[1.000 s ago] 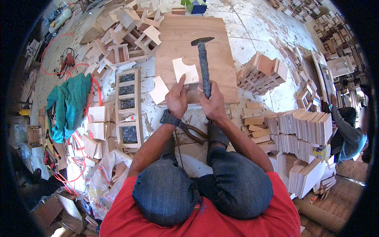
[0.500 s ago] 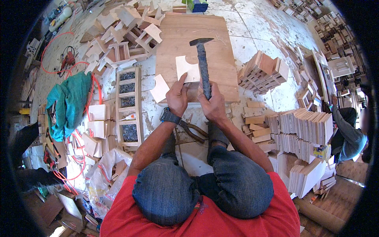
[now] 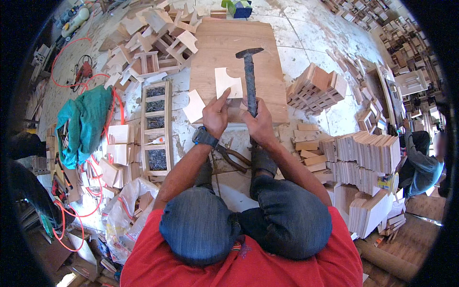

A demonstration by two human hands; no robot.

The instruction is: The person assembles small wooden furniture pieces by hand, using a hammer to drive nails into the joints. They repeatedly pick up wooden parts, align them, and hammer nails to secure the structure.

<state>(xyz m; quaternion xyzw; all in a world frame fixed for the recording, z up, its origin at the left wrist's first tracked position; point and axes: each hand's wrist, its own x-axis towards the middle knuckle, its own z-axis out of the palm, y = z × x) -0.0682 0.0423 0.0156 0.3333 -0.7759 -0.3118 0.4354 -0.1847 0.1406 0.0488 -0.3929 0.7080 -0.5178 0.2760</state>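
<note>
on the tabletop [image 3: 229,43], a notched panel [image 3: 227,82] lies left of the hammer [image 3: 250,81]; nail tray [image 3: 168,129] left of the tabletop, block stack [image 3: 318,86] right, pliers [image 3: 240,157] on its near side.

1. No words, numbers or signs can be read.
2. Right: any print on the yellow-and-white can [image 3: 388,182] is too small to make out.
3. Left: likewise the small white bottle [image 3: 158,140] in the wooden tray [image 3: 168,115].
4. Near: the small coloured mark [image 3: 237,246] on the red shirt [image 3: 160,260] is illegible.
5. Centre: the dark wristwatch [image 3: 204,137] shows no legible figures.
</note>
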